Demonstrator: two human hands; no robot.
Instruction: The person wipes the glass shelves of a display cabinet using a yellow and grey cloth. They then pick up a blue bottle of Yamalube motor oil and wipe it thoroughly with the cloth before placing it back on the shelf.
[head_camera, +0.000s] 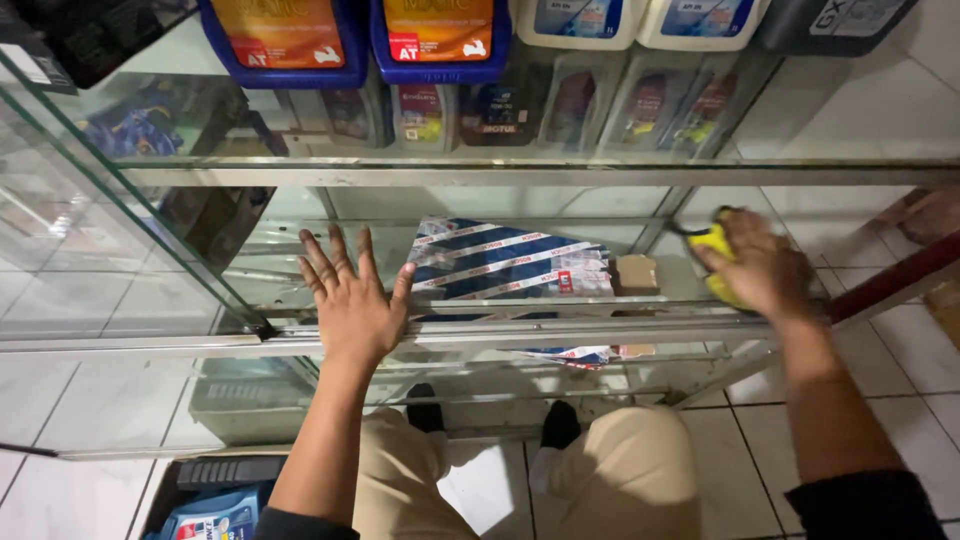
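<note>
Bent knees in tan trousers (620, 480) fill the bottom centre. At middle left, the left hand (352, 300) lies flat, fingers wide, on the glass shelf (180, 290). At right, the right hand (765, 268) presses a yellow cloth (712, 243); wiping goes best with that steadying palm planted.

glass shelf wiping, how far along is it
In hand: the right hand presses a yellow cloth on the glass shelf at its right end, while the left hand lies flat on it. No wiped patch can be told apart. The striped box sits beneath.
</note>
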